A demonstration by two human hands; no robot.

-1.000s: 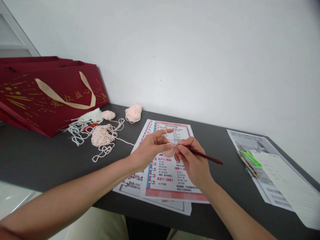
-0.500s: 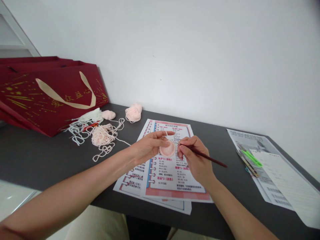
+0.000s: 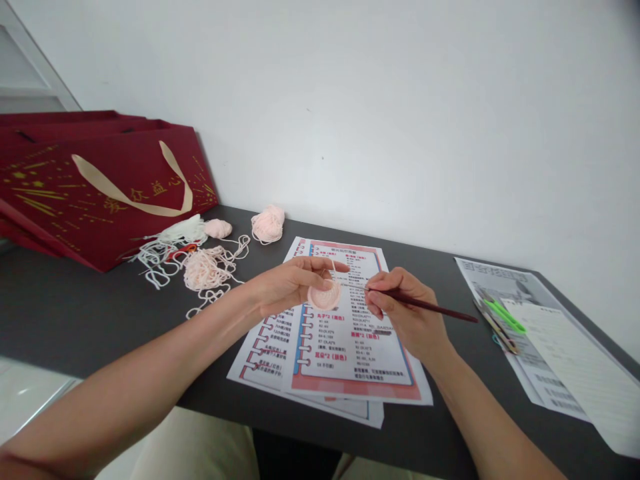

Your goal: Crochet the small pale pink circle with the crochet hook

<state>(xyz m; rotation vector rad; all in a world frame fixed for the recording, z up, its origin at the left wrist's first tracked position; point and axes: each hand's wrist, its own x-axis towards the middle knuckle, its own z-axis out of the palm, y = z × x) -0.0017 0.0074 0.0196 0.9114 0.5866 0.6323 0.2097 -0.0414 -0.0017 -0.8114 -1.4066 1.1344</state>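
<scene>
Between the thumb and fingers of my left hand [image 3: 295, 283] is a small round piece of pale pink crochet [image 3: 324, 295]. A strand of yarn runs up from it over my outstretched index finger. My right hand [image 3: 407, 307] is closed around the dark red handle of a crochet hook [image 3: 433, 307]. The hook's thin metal shaft points left toward the crochet's upper edge; whether its tip is in a stitch is too small to tell. Both hands are above printed pattern sheets [image 3: 360, 387]. The loose pink yarn [image 3: 205, 270] lies in a tangle left of my left hand.
A dark red gift bag [image 3: 100, 193] leans at the back left, near white yarn [image 3: 183, 230] and a pink yarn ball [image 3: 269, 224]. To the right are papers [image 3: 555, 347] with a green-handled tool [image 3: 505, 315]. A white wall rises behind the dark table [image 3: 125, 327].
My right hand has moved right with the crochet hook, away from my left hand. The crochet piece has shifted slightly left and turned in my left hand.
</scene>
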